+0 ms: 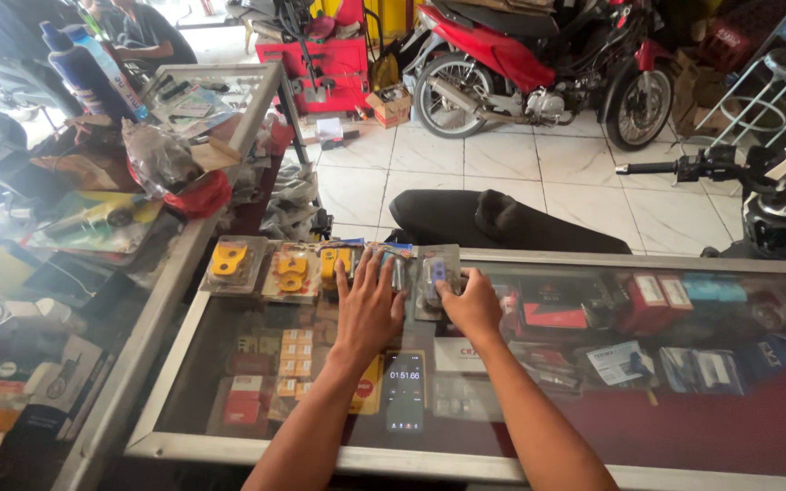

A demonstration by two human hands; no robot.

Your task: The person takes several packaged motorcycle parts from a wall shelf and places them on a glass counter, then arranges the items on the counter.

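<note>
Left hand (367, 305) lies spread flat, pinning a blister pack (391, 264) on the glass counter (539, 418), while right hand (473, 305) pinches another pack (436, 277) to slide it into the row

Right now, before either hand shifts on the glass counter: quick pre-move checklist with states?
1. Left hand lies flat, fingers spread, on the blister packs at the counter's back edge: ok.
2. Right hand is closed on the pack with the blue part: ok; how firm the grip is, cannot tell.
3. Phone lies flat on the glass counter, screen lit, between the forearms, apart from both hands: ok.
4. Yellow-part packs lie in a row left of the left hand, untouched: ok.
5. What lies under the left palm: cannot tell, hidden.
</note>
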